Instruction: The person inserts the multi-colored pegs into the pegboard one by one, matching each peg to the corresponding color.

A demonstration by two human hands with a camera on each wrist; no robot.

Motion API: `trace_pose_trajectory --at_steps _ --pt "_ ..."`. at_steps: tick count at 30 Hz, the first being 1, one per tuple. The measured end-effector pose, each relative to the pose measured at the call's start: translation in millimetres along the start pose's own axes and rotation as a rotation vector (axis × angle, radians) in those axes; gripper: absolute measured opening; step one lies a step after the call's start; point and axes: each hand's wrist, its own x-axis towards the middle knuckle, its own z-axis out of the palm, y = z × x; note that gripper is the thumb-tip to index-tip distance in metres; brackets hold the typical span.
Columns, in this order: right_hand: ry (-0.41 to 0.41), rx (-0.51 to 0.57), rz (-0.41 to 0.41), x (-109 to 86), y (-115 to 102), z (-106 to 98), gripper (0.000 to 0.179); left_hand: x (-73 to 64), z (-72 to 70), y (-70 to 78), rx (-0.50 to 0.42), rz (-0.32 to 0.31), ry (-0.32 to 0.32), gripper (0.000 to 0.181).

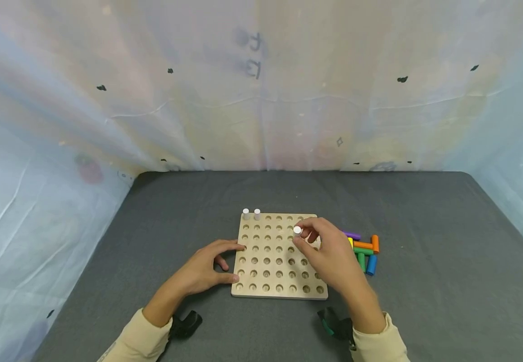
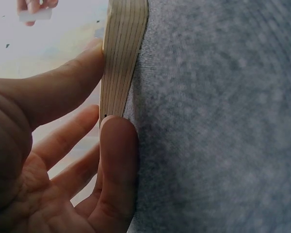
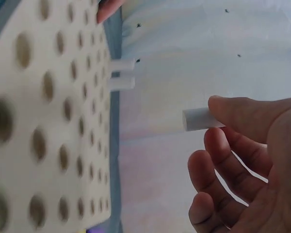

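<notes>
A square wooden pegboard (image 1: 272, 275) with rows of round holes lies on the table. Two white pegs (image 1: 251, 214) stand side by side at its far left corner. My left hand (image 1: 202, 269) rests against the board's left edge, thumb and index finger spread apart along it. In the left wrist view its fingertips touch the layered wooden edge (image 2: 120, 58). Above the board's right half, my right hand (image 1: 329, 251) pinches another white peg (image 3: 196, 119) between thumb and fingers. That peg is apart from the board, as the right wrist view shows.
To the right of the board lies a loose pile of coloured pegs, partly behind my right hand, including a blue peg (image 1: 372, 265) and an orange peg (image 1: 375, 244). Dark grey cloth (image 1: 442, 261) covers the table. A pale patterned curtain (image 1: 261, 115) hangs behind it.
</notes>
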Motion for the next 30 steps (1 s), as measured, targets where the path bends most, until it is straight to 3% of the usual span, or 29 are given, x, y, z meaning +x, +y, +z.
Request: trace_pose_trajectory --at_steps 13,20,30 --pt "-0.075 0.073 0.036 20.9 -24 39 0.021 2.6 3.0 -2.4 0.011 -0.013 -0.009 0.066" --pt "-0.123 0.028 -0.015 41.1 -27 57 0.024 1.3 1.6 -0.8 0.023 0.0 -0.017 0.066" --pt "-0.183 0.036 0.012 65.3 -23 72 0.024 1.3 0.9 -0.4 0.025 0.009 -0.018 0.067"
